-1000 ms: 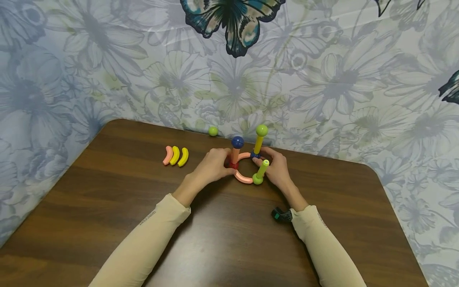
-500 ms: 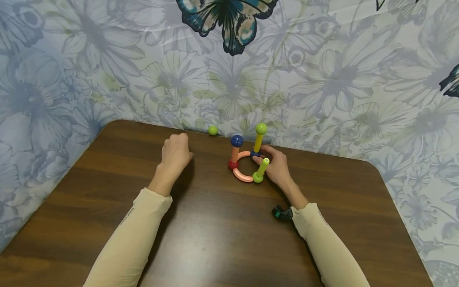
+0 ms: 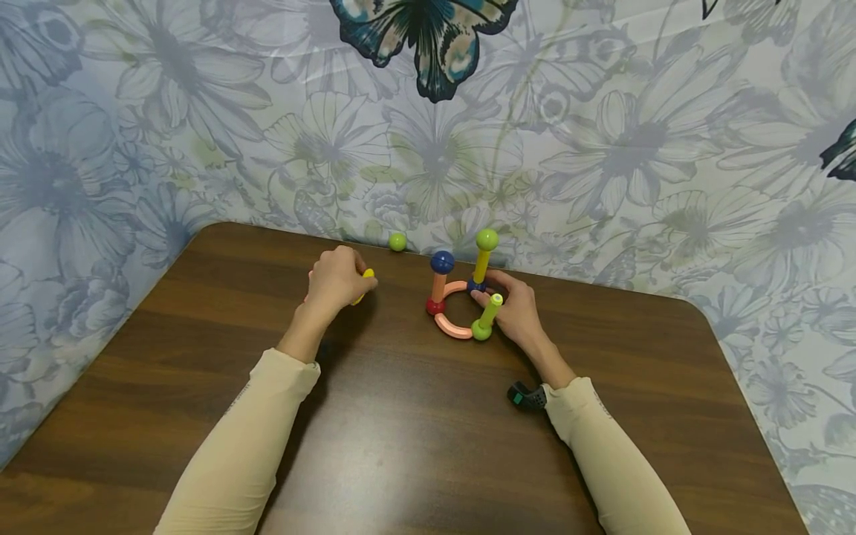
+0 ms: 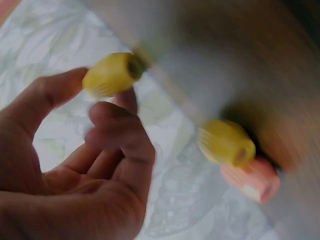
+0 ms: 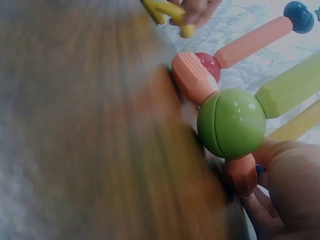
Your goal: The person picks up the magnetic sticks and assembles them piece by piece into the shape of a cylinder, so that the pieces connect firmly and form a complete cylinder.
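Observation:
My left hand (image 3: 334, 279) pinches a yellow curved magnetic rod (image 4: 111, 74) between thumb and fingertips. Below it in the left wrist view, another yellow curved rod (image 4: 227, 143) and a pink curved rod (image 4: 252, 179) lie side by side on the table. My right hand (image 3: 513, 306) holds the far right corner of a ring by its dark blue ball (image 3: 476, 286). The ring joins pink curved rods (image 3: 453, 328) with a red ball (image 3: 435, 306) and a green ball (image 5: 231, 123). Upright rods rise from the balls: pink topped by a blue ball (image 3: 442, 261), yellow topped by green, and bare green (image 3: 491, 311).
A loose green ball (image 3: 397, 242) rests at the back edge of the brown table (image 3: 401, 446), against a floral cloth (image 3: 294, 163). A dark wrist device (image 3: 526, 397) sticks out from the right wrist.
My left hand has left the red ball, gone left to the loose curved rods and picked up a yellow one. My right hand stays at the ring.

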Motion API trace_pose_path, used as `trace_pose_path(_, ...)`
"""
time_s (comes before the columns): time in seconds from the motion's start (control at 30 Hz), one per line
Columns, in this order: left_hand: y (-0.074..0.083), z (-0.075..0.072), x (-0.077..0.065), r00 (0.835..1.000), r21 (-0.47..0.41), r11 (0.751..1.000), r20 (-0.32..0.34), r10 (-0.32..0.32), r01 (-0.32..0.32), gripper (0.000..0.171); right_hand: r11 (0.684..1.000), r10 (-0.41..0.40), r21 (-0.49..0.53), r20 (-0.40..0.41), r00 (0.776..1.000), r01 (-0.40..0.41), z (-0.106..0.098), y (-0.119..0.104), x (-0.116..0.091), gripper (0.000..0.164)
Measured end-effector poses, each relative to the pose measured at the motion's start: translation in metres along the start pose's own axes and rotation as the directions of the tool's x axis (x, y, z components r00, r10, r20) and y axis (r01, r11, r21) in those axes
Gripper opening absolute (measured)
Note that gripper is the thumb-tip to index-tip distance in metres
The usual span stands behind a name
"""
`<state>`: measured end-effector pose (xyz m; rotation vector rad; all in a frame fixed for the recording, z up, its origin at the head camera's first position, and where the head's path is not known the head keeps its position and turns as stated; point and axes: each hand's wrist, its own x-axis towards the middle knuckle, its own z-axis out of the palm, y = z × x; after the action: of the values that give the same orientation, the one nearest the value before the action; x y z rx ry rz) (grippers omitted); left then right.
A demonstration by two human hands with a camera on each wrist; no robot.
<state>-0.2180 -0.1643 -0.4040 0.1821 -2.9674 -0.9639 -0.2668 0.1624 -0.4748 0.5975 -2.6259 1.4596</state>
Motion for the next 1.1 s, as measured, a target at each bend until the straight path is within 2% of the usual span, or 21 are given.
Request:
trace_pose_path(0.03,0.001,-0.001,0.001,1.0,-0.092,0.996,0.019,-0.003,0.004,0.02,1.0,-0.001,0.002,0.0,1.0,0.001,0.0,0.0,0.0,0.038)
trace_pose_path(0.07,0.002,-0.003,0.002,0.999,-0.197,0.98,0.038,0.001,0.007,0.022,1.0,-0.002,0.002,0.0,1.0,0.002,0.0,0.0,0.0,0.038)
trace_pose_path(0.1,0.004,-0.004,0.002,0.998,-0.312,0.95,0.066,0.005,0.016,0.025,1.0,-0.001,0.001,-0.001,1.0,0.001,0.0,0.0,0.0,0.038)
trace_pose_path(0.13,0.006,-0.004,0.003,0.995,-0.438,0.898,0.099,0.013,0.032,0.027,1.0,-0.001,0.001,-0.002,1.0,0.001,0.0,0.0,0.0,0.038)
trace_pose_path(0.17,0.009,-0.005,0.003,0.991,-0.559,0.827,0.134,0.021,0.058,0.03,1.0,0.001,0.0,-0.004,1.0,-0.001,0.0,0.0,0.0,0.038)
trace_pose_path(0.23,0.014,-0.005,0.003,0.979,-0.758,0.64,0.197,0.044,0.123,0.034,1.0,0.007,-0.003,-0.004,1.0,-0.007,0.0,0.0,0.0,0.038)
trace_pose_path(0.3,0.021,-0.004,0.002,0.971,-0.875,0.45,0.23,0.063,0.178,0.038,1.0,0.012,-0.008,-0.006,1.0,-0.013,0.0,0.0,0.0,0.038)
trace_pose_path(0.33,0.024,-0.003,0.001,0.969,-0.909,0.369,0.237,0.073,0.195,0.039,1.0,0.013,-0.01,-0.006,1.0,-0.013,0.0,-0.001,0.0,0.038)
trace_pose_path(0.37,0.027,-0.003,0.0,0.968,-0.93,0.308,0.236,0.081,0.201,0.041,1.0,0.014,-0.012,-0.006,1.0,-0.014,0.001,-0.001,0.0,0.039)
trace_pose_path(0.4,0.03,-0.002,-0.001,0.97,-0.945,0.259,0.228,0.084,0.199,0.042,1.0,0.015,-0.015,-0.005,1.0,-0.015,0.001,-0.001,-0.001,0.039)
trace_pose_path(0.43,0.033,0.0,-0.002,0.973,-0.956,0.223,0.215,0.083,0.192,0.042,1.0,0.014,-0.013,-0.003,1.0,-0.014,0.001,-0.001,-0.001,0.039)
trace_pose_path(0.5,0.039,0.003,-0.004,0.979,-0.969,0.171,0.192,0.072,0.177,0.041,1.0,0.013,-0.009,0.004,1.0,-0.013,0.001,-0.001,0.0,0.04)
trace_pose_path(0.53,0.042,0.004,-0.005,0.981,-0.973,0.158,0.182,0.066,0.17,0.04,1.0,0.013,-0.009,0.008,1.0,-0.013,0.001,-0.001,0.0,0.04)
trace_pose_path(0.63,0.048,0.008,-0.007,0.986,-0.98,0.124,0.164,0.044,0.157,0.032,1.0,0.022,-0.005,0.023,0.999,-0.022,0.001,-0.001,0.0,0.041)
trace_pose_path(0.8,0.053,0.011,-0.007,0.98,-0.978,0.081,0.194,0.042,0.19,0.022,1.0,0.026,-0.009,0.026,0.999,-0.026,0.002,-0.001,0.0,0.04)
trace_pose_path(0.97,0.055,0.013,-0.003,0.973,-0.973,0.062,0.224,0.053,0.22,0.025,1.0,0.002,-0.025,0.005,1.0,-0.002,0.003,-0.002,0.0,0.038)
trace_pose_path(1.03,0.056,0.013,-0.001,0.972,-0.972,0.069,0.229,0.058,0.225,0.026,1.0,-0.015,-0.022,-0.005,1.0,0.014,0.003,-0.002,0.0,0.037)
trace_pose_path(1.1,0.056,0.013,0.0,0.969,-0.969,0.088,0.237,0.071,0.231,0.029,0.999,-0.036,-0.019,-0.012,0.999,0.036,0.004,-0.002,0.0,0.034)
